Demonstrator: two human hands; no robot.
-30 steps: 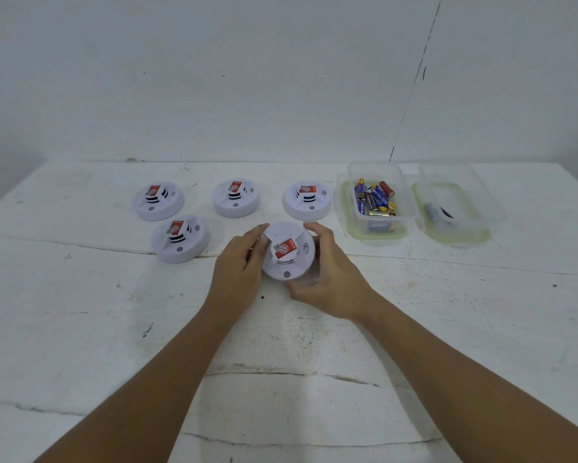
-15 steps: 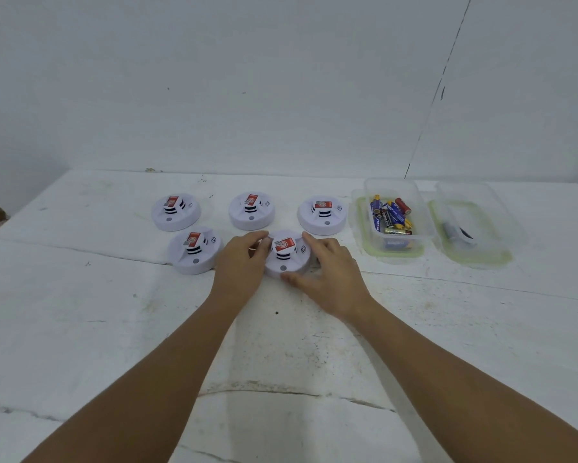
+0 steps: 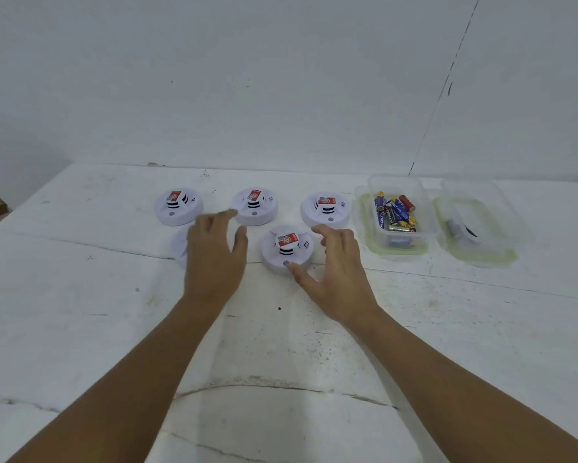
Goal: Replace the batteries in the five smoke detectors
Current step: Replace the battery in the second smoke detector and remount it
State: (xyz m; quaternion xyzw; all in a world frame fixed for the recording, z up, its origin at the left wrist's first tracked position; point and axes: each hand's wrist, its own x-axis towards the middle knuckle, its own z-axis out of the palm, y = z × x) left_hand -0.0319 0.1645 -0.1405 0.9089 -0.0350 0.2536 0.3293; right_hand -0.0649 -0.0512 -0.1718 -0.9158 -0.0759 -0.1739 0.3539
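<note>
Both hands (image 3: 277, 262) flank front detector (image 3: 287, 248) (fingers spread), gaps either side.

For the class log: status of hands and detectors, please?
Left hand and right hand open, flanking near detector, right thumb touching it. Left hand hides fifth. Battery box open, right.

Worn, cracked white-painted desk (image 3: 80, 329) set against a plain white wall (image 3: 247, 78) marked by a thin dark diagonal crack (image 3: 448, 85).

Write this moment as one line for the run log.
left hand: open, above table | right hand: open, thumb at front detector | battery box: open, right of detectors
</note>
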